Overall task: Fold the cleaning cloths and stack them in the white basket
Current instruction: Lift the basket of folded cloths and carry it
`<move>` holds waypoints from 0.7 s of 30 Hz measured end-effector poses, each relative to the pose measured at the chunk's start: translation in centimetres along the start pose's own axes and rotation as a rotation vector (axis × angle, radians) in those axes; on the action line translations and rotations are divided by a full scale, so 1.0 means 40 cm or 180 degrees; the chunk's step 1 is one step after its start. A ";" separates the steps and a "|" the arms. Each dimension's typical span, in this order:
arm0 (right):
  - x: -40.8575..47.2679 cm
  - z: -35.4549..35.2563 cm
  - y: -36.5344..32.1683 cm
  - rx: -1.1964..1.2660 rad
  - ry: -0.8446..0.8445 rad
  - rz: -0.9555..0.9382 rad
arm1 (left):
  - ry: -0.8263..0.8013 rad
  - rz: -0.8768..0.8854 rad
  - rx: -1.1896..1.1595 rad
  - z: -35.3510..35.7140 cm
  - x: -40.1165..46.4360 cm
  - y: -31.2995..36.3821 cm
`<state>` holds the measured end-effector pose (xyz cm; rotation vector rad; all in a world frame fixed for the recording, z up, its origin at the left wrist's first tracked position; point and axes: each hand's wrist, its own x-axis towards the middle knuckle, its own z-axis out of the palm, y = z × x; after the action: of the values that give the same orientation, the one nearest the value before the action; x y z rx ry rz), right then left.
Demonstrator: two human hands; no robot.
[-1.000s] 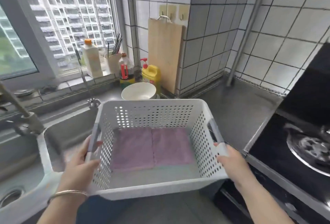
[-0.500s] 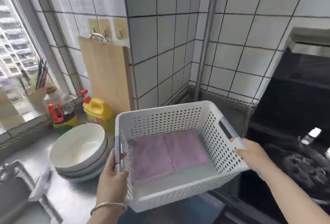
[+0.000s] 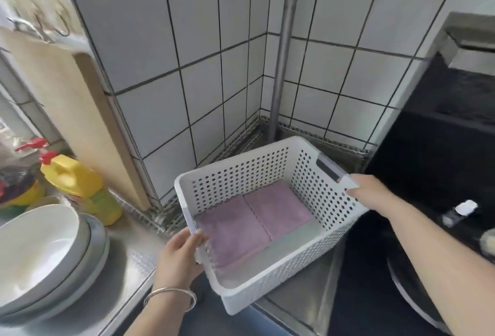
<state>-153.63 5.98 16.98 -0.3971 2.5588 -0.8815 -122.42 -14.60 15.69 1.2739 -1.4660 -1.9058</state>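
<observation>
1. White basket (image 3: pixel 270 271): a perforated plastic crate with straight walls and a slot handle (image 3: pixel 328 169) in each short side. It appears stiff and light, so it should keep its shape under a 2-handed carry. The smooth plastic may slip if gripped by the wall alone, so the handle slots and the rim beside them look like the best places to take hold.
2. Left hand (image 3: pixel 179 252): fingers curl over the rim of the basket's left short side and clamp it. The thumb lies on the outer wall.
3. Right hand (image 3: pixel 371 193): fingers wrap the rim at the right handle and grip it. The 2 hands are well apart, 1 on each short side, with the basket spanning the gap between them.
4. Cleaning cloths (image 3: pixel 251 220): 2 purple folded cloths lie flat on the basket floor, side by side and touching along 1 edge. They sit between the hands, nearer the far wall, and leave a bare strip of floor on the side nearest the person. The cloth appears soft and limp, so it will likely slide or unfold if the basket tips. A level carry is advisable.
5. Position: the basket is slightly tilted between both hands above the steel counter (image 3: pixel 126 263). Whether its base touches the counter cannot be told.
6. Task state, as judged: folding and stacking appear done.
</observation>
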 end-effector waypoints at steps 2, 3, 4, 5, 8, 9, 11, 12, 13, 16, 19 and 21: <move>0.065 -0.023 0.012 -0.0174 -0.0127 0.0021 | 0.0028 -0.0118 -0.0080 0.042 0.006 0.004; 0.096 -0.033 0.016 -0.0260 -0.0184 -0.0003 | 0.0012 -0.0145 -0.0067 0.059 0.009 0.003; 0.125 -0.044 0.019 -0.0320 -0.0232 -0.0027 | 0.0012 -0.0184 -0.0048 0.075 0.012 0.002; 0.156 -0.053 0.020 -0.0389 -0.0284 -0.0062 | 0.0035 -0.0217 -0.0057 0.094 0.017 -0.004; 0.226 -0.064 0.022 -0.0617 -0.0380 -0.0204 | 0.0064 -0.0370 -0.0051 0.136 0.018 -0.017; 0.241 -0.064 0.021 -0.0704 -0.0404 -0.0270 | 0.0065 -0.0396 -0.0014 0.148 0.015 -0.023; 0.264 -0.063 0.013 -0.0814 -0.0398 -0.0380 | 0.0087 -0.0421 0.0120 0.166 0.014 -0.040; 0.273 -0.060 0.010 -0.0827 -0.0361 -0.0417 | 0.0071 -0.0430 0.0230 0.174 0.012 -0.048; 0.280 -0.057 0.009 -0.0843 -0.0266 -0.0451 | 0.0033 -0.0429 0.0322 0.182 0.011 -0.055; 0.295 -0.040 0.006 -0.0613 0.0243 -0.0379 | -0.0123 -0.0574 0.0506 0.204 0.009 -0.051; 0.290 -0.025 0.001 -0.0021 0.0754 -0.0095 | -0.0233 -0.0759 0.0461 0.213 0.013 -0.040; 0.281 -0.012 0.002 0.0654 0.0954 0.0231 | -0.0194 -0.0872 0.0207 0.216 0.011 -0.041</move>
<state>-163.72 1.94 14.11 -0.1165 2.6901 -1.2439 -129.64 -9.78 14.24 1.5266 -1.4561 -2.1004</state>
